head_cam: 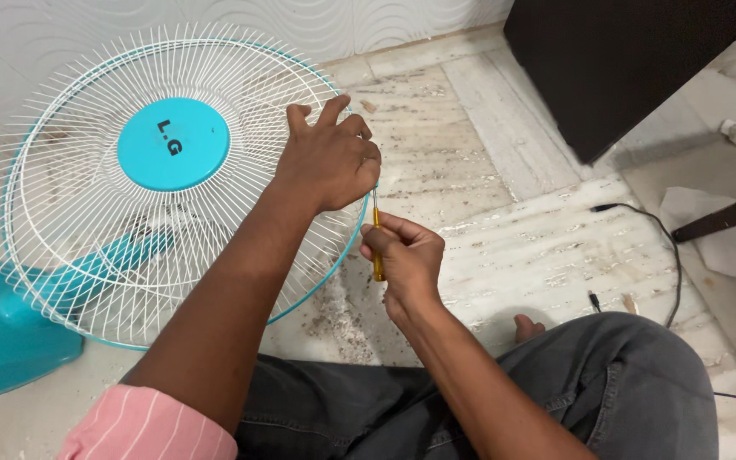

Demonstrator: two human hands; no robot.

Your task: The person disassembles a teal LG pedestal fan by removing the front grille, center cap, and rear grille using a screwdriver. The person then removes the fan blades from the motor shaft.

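Observation:
A fan with a white wire guard (87,213) and a round teal centre cap (173,143) stands on the floor at the left. My left hand (330,158) grips the guard's right rim, fingers curled over the wires. My right hand (404,255) holds a thin yellow-handled screwdriver (377,247) upright, its tip pointing up at the rim just under my left hand. Teal blades show behind the wires.
The fan's teal base (2,332) sits at the far left. A dark cabinet (615,60) stands at the upper right, with a black cable (666,247) and a sheet of paper (709,230) on the dusty marble floor. My knees in grey trousers (606,383) fill the foreground.

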